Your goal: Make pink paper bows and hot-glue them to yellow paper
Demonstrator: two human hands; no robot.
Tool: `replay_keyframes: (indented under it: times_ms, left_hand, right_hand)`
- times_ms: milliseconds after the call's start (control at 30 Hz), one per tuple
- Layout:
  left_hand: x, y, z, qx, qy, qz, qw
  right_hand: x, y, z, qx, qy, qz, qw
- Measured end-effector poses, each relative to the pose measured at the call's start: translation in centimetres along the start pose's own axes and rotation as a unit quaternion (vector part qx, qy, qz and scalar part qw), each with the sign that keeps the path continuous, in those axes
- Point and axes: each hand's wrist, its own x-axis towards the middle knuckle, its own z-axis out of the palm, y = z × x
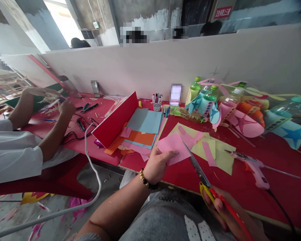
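Observation:
My left hand (157, 164), with a bead bracelet on the wrist, pinches a pink paper sheet (174, 146) just above the red table (240, 180). My right hand (224, 209) grips red and yellow scissors (205, 179) at the lower right. Their blades point up and left, and the tips reach the right edge of the pink sheet. Yellow paper (222, 157) with pink strips lies on the table behind the sheet.
A pink glue gun (253, 167) lies to the right. Decorated plastic bottles (210, 100) crowd the back right. A paper stack (144, 129), a red folded board (115, 120) and a pen cup (157, 103) stand at centre. Another person's arms (50, 127) work at the left, by a white cable (95, 174).

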Motion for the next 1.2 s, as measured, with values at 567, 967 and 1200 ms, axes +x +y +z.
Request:
replay_keyframes:
  times_ms: [567, 967, 1200]
  left_hand:
    - [-1.0, -0.8, 0.5, 0.022, -0.032, -0.018, 0.999]
    - [-1.4, -0.9, 0.8, 0.027, -0.016, -0.015, 0.999]
    - [-1.4, -1.1, 0.6, 0.028, -0.027, -0.015, 0.999]
  right_hand:
    - [0.8, -1.4, -0.7, 0.014, -0.028, -0.064, 0.997]
    - [0.5, -1.0, -0.2, 0.026, 0.006, -0.060, 0.998]
    - [1.0, 0.5, -0.3, -0.022, 0.013, -0.092, 0.995]
